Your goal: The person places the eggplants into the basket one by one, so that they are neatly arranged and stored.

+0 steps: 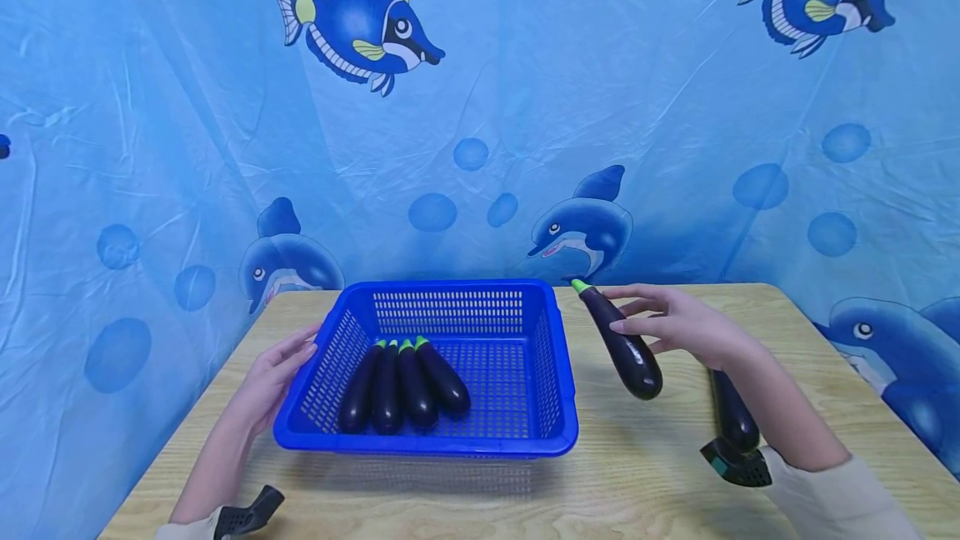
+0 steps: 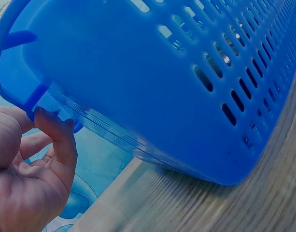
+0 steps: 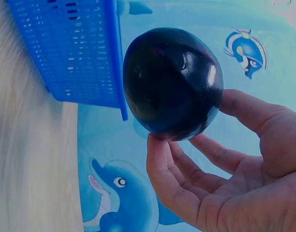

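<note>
A blue plastic basket (image 1: 480,445) stands on the table, with several dark purple eggplants (image 1: 415,390) lying side by side in its left half. On the basket's left rim is my left hand (image 1: 272,377); in the left wrist view its fingers (image 2: 58,133) curl at the rim's edge. To the right of the basket, my right hand (image 1: 678,325) holds one eggplant (image 1: 621,344) between thumb and fingers, above the table, its green stem end pointing away to the upper left. The right wrist view shows that eggplant's round end (image 3: 172,82) close up.
Another eggplant (image 1: 735,415) lies on the table at the right, partly hidden by my right forearm. The wooden table (image 1: 622,473) reaches back to a blue sheet (image 1: 480,65) printed with fish and dolphins.
</note>
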Tool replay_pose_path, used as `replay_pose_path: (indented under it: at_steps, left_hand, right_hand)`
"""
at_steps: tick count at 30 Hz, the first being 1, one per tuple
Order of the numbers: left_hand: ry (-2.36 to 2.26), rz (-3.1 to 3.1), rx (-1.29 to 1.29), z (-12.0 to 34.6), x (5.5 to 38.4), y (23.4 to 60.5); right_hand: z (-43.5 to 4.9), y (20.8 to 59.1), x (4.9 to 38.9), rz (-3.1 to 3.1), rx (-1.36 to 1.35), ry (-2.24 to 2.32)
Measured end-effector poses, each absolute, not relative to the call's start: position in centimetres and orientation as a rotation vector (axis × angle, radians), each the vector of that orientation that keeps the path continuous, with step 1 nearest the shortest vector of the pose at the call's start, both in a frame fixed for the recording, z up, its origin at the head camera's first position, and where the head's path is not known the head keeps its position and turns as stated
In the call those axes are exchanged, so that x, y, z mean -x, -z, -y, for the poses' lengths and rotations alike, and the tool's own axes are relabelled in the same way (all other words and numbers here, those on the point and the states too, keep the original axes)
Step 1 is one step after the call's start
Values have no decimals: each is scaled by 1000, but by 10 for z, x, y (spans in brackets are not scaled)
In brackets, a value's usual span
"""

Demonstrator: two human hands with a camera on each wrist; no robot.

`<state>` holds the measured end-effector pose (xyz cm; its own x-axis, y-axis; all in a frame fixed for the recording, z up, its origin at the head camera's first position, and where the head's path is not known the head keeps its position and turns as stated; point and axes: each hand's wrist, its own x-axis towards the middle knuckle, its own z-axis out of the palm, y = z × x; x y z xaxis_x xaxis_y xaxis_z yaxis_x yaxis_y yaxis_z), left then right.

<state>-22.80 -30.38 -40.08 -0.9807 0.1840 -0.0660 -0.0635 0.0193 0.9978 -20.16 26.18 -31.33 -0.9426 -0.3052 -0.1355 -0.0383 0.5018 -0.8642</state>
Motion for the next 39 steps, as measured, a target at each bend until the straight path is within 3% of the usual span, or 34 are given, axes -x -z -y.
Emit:
replay_pose_path:
  at_steps: [39]
  left_hand:
    - [-2119, -2067, -140, 304, 229, 402]
  right_hand:
    - [-193, 288, 223, -2389, 366, 1411]
